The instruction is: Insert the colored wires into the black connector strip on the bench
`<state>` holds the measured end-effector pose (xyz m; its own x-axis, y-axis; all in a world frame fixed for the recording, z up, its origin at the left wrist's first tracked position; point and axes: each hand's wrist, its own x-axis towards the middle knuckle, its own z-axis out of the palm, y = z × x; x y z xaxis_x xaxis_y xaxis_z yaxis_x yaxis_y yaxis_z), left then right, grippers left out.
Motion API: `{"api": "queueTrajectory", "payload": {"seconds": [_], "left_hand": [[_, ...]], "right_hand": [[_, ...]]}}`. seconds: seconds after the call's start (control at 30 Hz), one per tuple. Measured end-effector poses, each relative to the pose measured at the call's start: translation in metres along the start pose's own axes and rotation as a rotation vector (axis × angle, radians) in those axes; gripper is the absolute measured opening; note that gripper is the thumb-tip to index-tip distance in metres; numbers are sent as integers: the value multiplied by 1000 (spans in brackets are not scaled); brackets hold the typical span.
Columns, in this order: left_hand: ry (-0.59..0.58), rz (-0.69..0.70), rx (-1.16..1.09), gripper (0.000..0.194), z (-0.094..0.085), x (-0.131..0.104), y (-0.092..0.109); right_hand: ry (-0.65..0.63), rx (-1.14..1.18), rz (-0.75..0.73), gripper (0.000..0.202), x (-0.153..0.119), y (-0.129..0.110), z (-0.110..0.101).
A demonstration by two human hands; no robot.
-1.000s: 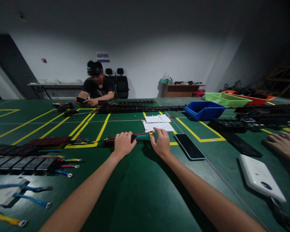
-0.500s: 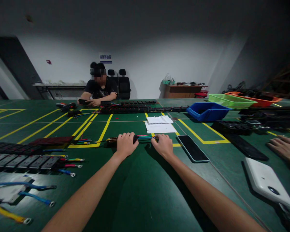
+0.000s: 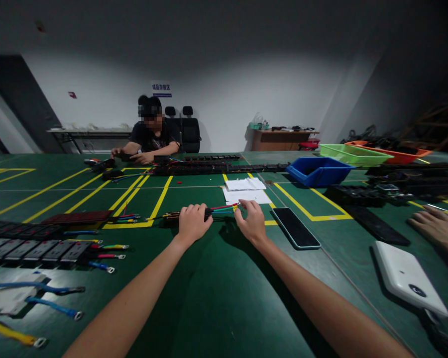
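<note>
My left hand point(image 3: 194, 223) is wrapped over a dark strip with wires point(image 3: 170, 216) lying on the green table. Red and blue-green wires point(image 3: 222, 210) run out of it to the right. At their far ends is my right hand point(image 3: 251, 219), thumb and fingers apart, with the tip of the red wire beside its fingertips. Whether it touches that tip I cannot tell. White paper sheets point(image 3: 247, 197) lie just beyond, and a phone point(image 3: 296, 227) rests to the right of my right hand.
Socket strips point(image 3: 41, 252) and cables with ring terminals lie at left. Blue point(image 3: 318, 171), green point(image 3: 354, 155) and orange bins point(image 3: 399, 150) stand at back right. A white device point(image 3: 410, 278) and another person's hand point(image 3: 436, 228) are at right. A person point(image 3: 155, 134) sits opposite.
My right hand has opened from the wire ends, and the red wire now stands apart from the blue-green ones. My left hand stays on the strip. The view has shifted slightly.
</note>
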<state>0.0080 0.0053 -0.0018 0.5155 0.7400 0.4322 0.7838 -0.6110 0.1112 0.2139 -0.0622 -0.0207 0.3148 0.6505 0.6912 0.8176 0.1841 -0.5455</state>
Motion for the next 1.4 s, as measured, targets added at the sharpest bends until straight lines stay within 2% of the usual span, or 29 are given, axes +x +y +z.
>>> {"api": "queueTrajectory", "payload": {"seconds": [0.13,0.27,0.53,0.63,0.7,0.87,1.07,1.27,1.4], "left_hand": [[-4,-6,26,30,-2,0,1],[-14,-12,28,30,-4,0,3],[10,-5,74,28,-4,0,3],[10,1,58,29,-4,-1,3],[7,0,50,30,-5,0,3],[-12,-13,32,30,-5,0,3],[-12,-14,6,31,-4,0,2],[-32,-33,26,32,-6,0,4],[-23,-22,41,32,-7,0,5]], "right_hand": [[45,84,-101,38,-1,-2,-2],[24,45,-63,39,-1,-1,-2],[-170,-199,137,33,1,1,1],[-275,-288,173,39,2,-1,0],[-302,-304,183,43,2,-1,0],[-170,-130,167,38,2,4,2],[-18,78,40,35,2,4,1],[1,129,-35,35,1,-1,-2],[-16,155,-9,38,0,0,-1]]}}
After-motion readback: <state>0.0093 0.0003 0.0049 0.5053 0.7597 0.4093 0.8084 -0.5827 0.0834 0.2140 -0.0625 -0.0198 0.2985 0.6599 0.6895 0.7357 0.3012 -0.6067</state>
